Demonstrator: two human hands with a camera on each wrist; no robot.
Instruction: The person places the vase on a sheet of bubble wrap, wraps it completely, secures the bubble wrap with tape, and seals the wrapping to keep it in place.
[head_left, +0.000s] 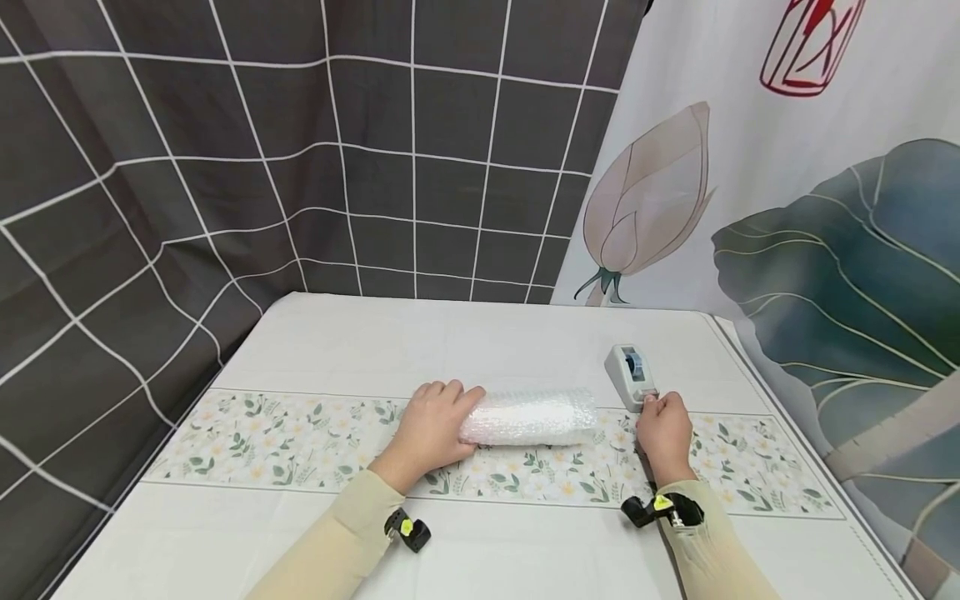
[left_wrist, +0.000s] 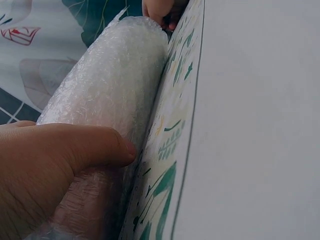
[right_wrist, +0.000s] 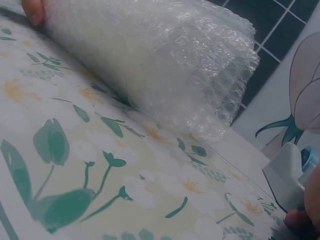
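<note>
A roll wrapped in clear bubble wrap (head_left: 536, 417) lies crosswise on the table's floral band. My left hand (head_left: 435, 425) grips its left end, the thumb (left_wrist: 107, 146) on the near side and the fingers over the top. What is inside the wrap shows only as a pale shape. To the right of the roll stands a white tape dispenser (head_left: 624, 371) with a blue core. My right hand (head_left: 666, 433) is at the dispenser's near end, its curled fingers pinching the tape there. In the right wrist view, the roll's loose bubble-wrap end (right_wrist: 220, 85) sticks out toward the dispenser.
A white cloth with a floral strip covers the table (head_left: 360, 333). Behind it hangs a dark curtain (head_left: 375, 183) with white grid lines, and to the right a white curtain (head_left: 675, 75) printed with plants. Both wrists carry small black cameras (head_left: 408, 529).
</note>
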